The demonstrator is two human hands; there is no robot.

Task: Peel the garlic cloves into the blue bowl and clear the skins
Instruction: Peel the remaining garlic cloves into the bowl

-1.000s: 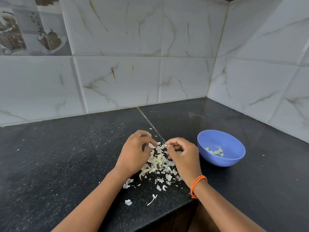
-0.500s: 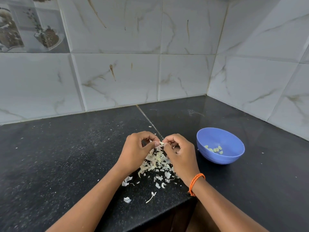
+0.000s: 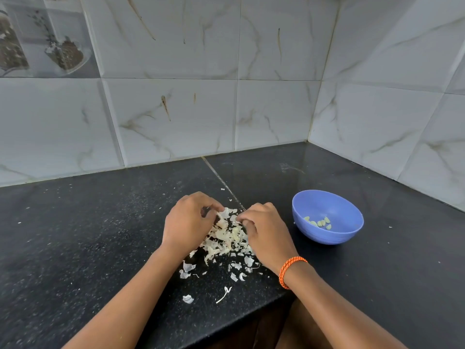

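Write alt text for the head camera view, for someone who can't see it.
Two hands, left and right, pinch at garlic skins piled on a black counter. A blue bowl to the right holds a few peeled cloves; marbled tiles behind.

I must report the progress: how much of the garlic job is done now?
Done: several peeled cloves lie in the blue bowl. In hand: the left hand and right hand work with curled fingers over the skin pile; what they pinch is hidden. Left: the skins on the black counter are not yet cleared.
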